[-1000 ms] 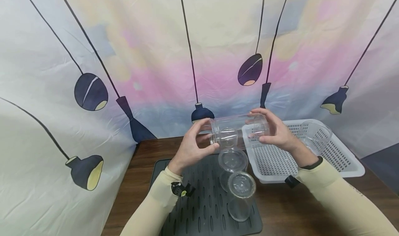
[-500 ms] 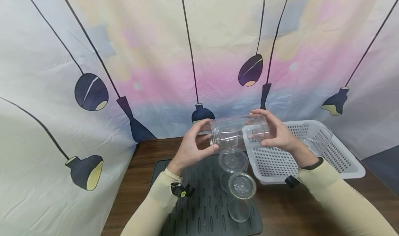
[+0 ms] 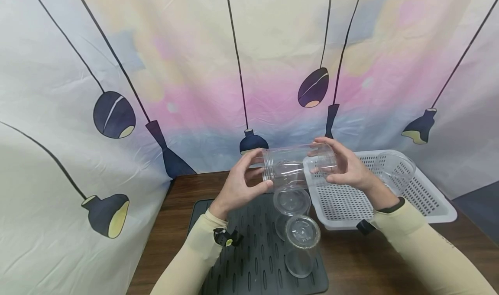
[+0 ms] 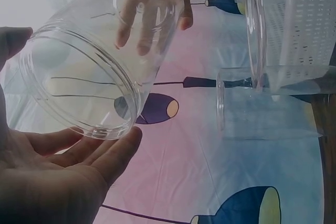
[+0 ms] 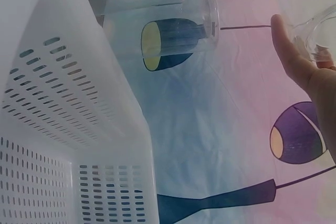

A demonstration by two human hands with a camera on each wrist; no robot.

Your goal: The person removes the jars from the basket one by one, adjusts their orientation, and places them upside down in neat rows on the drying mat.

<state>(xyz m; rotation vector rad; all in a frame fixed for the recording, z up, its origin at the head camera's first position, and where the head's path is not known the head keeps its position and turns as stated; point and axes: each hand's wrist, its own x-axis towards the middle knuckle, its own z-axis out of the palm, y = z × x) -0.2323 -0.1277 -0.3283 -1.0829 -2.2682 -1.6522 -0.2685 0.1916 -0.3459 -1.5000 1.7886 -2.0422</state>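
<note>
A clear plastic jar (image 3: 290, 161) lies sideways in the air between both hands, its threaded mouth to the left and its base to the right. The left hand (image 3: 238, 186) holds the mouth end, thumb on one side and fingers on the other, as the left wrist view of the jar (image 4: 97, 61) shows. At the base end the right hand (image 3: 349, 168) grips with thumb and fingers spread round it. Below, two more clear jars stand base up on a dark grey drying mat (image 3: 241, 247): a farther jar (image 3: 291, 202) and a nearer jar (image 3: 303, 235).
A white perforated basket (image 3: 331, 224) stands on the right of the brown wooden table (image 3: 358, 264). Inside it, to the right, is another clear container (image 3: 394, 170). A cloth backdrop (image 3: 187, 113) printed with lamps hangs behind the table.
Both hands hold the jar in almost the same place throughout. Only slight shifts of the right fingers and thumb show; the other jars and the basket stay put.
</note>
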